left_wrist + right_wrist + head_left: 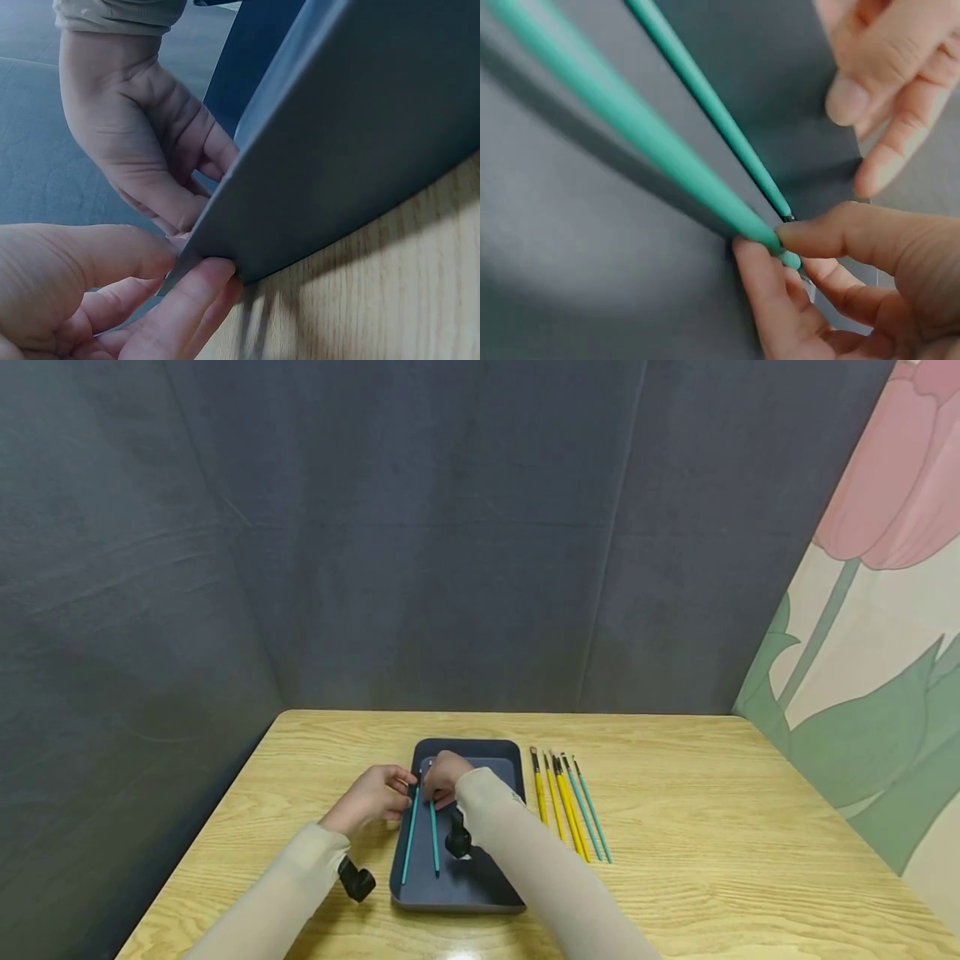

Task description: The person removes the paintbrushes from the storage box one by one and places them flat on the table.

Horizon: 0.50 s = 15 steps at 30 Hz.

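My right hand (447,775) pinches a teal-handled paintbrush (652,146) between thumb and fingers, near its bristle end, over the dark grey tray (457,907). The brush's handle points toward the tray's near side. A second teal paintbrush (409,837) lies to its left along the tray's left wall. At that wall is my left hand (372,793); its thumb is by the top of the rim and its fingers (202,292) are against the outer side, holding the edge. Bristles of the pinched brush are mostly hidden by the right hand.
Right of the tray, several yellow-handled paintbrushes (567,806) and two teal ones (592,810) lie on the wooden table (712,827). A dark curtain (450,568) stands behind the table, and a flower-painted wall (885,693) rises at the right.
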Motion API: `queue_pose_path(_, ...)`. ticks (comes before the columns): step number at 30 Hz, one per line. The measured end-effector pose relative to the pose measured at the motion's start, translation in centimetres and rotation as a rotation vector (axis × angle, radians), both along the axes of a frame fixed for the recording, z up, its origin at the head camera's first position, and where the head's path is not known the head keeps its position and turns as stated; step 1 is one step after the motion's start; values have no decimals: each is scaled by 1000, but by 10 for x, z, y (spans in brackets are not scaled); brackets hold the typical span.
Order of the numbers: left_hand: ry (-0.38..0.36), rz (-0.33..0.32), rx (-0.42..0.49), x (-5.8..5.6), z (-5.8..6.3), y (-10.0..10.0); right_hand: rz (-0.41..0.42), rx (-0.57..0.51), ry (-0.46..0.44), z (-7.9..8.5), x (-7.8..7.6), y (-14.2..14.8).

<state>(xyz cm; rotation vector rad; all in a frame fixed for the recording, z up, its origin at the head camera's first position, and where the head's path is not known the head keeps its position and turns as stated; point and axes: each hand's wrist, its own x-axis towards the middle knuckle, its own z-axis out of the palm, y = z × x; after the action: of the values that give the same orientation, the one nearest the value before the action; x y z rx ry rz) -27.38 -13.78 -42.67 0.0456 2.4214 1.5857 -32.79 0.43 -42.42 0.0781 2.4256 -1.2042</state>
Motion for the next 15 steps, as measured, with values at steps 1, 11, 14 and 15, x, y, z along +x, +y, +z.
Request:
queue_pose_path(1,-2,1,-2,0,0,0,3,-13,-7,1,1,1)
queue_pose_path(11,-20,3,-7,0,-1,1,29,-183,-66,6,4,22)
queue_pose_path(14,-17,8,-16,-1,0,0,46,-214,-72,10,4,28)
queue_pose_path(15,-15,8,-19,-2,-1,0,54,-226,-74,12,4,30)
